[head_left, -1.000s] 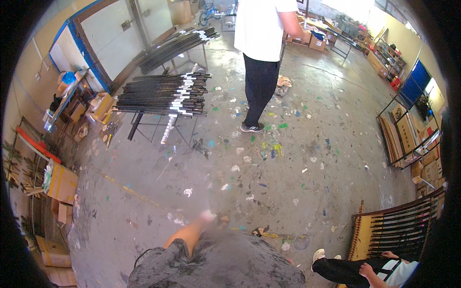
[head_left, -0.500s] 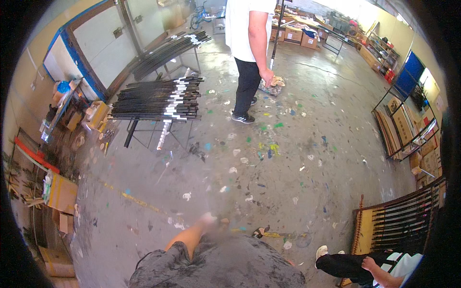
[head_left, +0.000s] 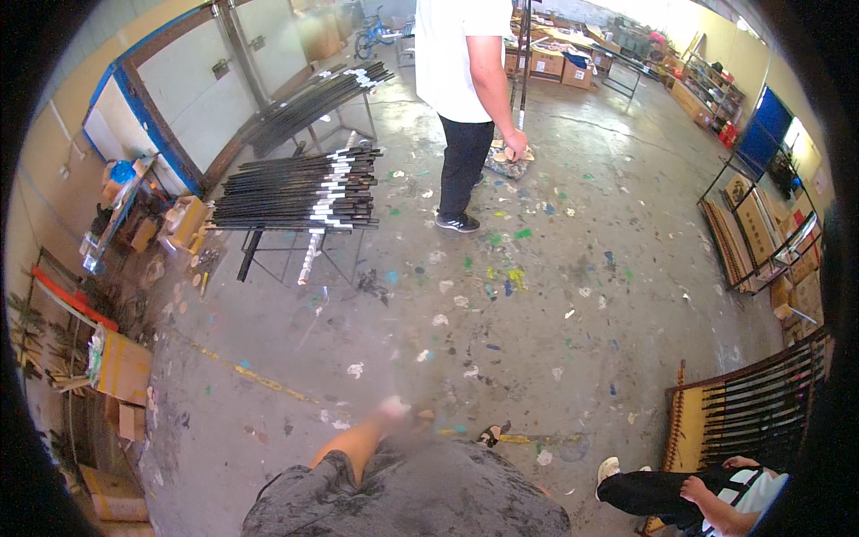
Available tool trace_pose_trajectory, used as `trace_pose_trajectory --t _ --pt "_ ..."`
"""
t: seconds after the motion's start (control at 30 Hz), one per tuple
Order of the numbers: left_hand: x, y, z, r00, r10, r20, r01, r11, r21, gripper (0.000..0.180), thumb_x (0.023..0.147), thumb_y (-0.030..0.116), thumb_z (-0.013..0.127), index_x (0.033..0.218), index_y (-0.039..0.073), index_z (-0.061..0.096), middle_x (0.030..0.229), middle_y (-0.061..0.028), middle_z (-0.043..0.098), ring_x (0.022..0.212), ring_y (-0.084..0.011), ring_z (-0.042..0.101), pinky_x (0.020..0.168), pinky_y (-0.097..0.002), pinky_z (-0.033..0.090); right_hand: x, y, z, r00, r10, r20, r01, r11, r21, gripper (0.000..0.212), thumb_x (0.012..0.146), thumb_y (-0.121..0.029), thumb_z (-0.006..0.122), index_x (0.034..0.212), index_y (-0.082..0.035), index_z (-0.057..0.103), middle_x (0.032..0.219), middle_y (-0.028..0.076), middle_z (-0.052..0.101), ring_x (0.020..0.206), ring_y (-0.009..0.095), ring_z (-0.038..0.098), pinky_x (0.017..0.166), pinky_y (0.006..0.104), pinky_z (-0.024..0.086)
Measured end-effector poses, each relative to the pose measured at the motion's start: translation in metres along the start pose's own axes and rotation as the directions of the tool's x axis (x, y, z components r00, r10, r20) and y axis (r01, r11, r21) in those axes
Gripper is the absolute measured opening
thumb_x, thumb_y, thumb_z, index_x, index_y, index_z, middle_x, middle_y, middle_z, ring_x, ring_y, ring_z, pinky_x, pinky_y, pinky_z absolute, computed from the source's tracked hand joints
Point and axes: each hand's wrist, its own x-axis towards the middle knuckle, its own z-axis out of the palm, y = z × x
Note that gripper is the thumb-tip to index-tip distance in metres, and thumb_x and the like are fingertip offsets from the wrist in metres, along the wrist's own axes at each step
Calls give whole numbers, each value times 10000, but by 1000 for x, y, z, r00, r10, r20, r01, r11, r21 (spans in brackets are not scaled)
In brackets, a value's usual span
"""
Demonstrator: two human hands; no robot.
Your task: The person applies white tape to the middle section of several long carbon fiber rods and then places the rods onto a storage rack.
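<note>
Neither my left hand nor my right hand shows. Dark grey clothing point(head_left: 420, 488) fills the lower edge, and a bare leg point(head_left: 353, 443) sticks out of it at the left, blurred toward the foot. To its right is a sandalled foot point(head_left: 490, 436) on the floor. Ahead stands a person point(head_left: 461, 72) in a white top and black trousers. That person's lowered hand point(head_left: 514, 143) is beside dark upright poles point(head_left: 523, 89) and above a mottled bundle point(head_left: 512, 166) with tan pieces; whether it grips anything I cannot tell.
Black rods with white bands point(head_left: 300, 190) lie stacked on a stand at the left, with another stack point(head_left: 313, 103) behind. At lower right a seated person point(head_left: 716, 497) is near a rack of dark rods point(head_left: 761, 403). A shelf rack point(head_left: 761, 224) stands at the right; cartons point(head_left: 125, 362) line the left.
My view has shifted slightly, so the floor and rod stands sit a little further right and lower. The standing person's arm has swung slightly right. The seated person's second hand now shows.
</note>
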Motion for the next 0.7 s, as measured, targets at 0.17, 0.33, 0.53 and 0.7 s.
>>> trace_pose_trajectory --t 0.17,0.33,0.53,0.7 --pt "21 -40 17 996 -90 14 91 989 -118 337 876 238 548 1055 -42 490 869 -193 633 674 -272 655 562 -388 545 1 -4 -1 1000 -12 7 12 1000 -10 236 753 -212 672 829 11 665 727 87 665 647 169 623 631 313 504" --pt "36 -56 31 971 -234 -42 220 951 -218 335 873 231 553 1053 -44 489 866 -190 630 679 -276 654 567 -390 547 1 -2 -2 1000 -12 3 12 1000 -16 240 748 -215 676 828 11 667 730 87 667 651 170 625 634 314 504" --pt "34 -54 31 999 -37 32 40 993 -108 346 877 243 548 1060 -44 492 865 -199 638 683 -285 655 564 -400 541 5 6 -6 1000 -13 -4 13 1000 -26 244 741 -218 680 826 11 669 733 88 669 655 170 626 639 315 505" --pt "34 -55 32 996 -82 23 84 985 -151 347 883 251 551 1054 -47 503 860 -203 644 684 -290 658 563 -408 537 -1 -2 -7 1000 -13 1 13 1000 -22 248 736 -220 684 824 11 671 735 89 670 659 171 627 642 316 505"
